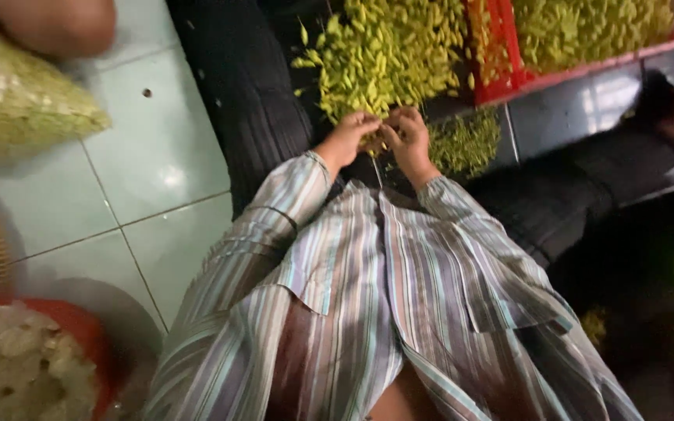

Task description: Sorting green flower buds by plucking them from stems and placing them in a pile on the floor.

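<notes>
My left hand (pixel 350 134) and my right hand (pixel 409 136) meet close together just below a big heap of small yellow-green buds (pixel 384 54). The fingers of both hands are curled around something small from the heap; it is too small and blurred to make out. Both arms wear a striped long-sleeved shirt (pixel 368 304). A smaller, darker green pile (pixel 468 143) lies right of my right hand.
A red crate (pixel 501 62) full of the same yellow-green buds stands at the top right. A clear bag of pale greenish pieces (pixel 17 101) lies at the left on the tiled floor (pixel 157 179). A red bowl (pixel 79 323) holds white pieces at the bottom left. Another person's limb (pixel 56 23) shows at the top left.
</notes>
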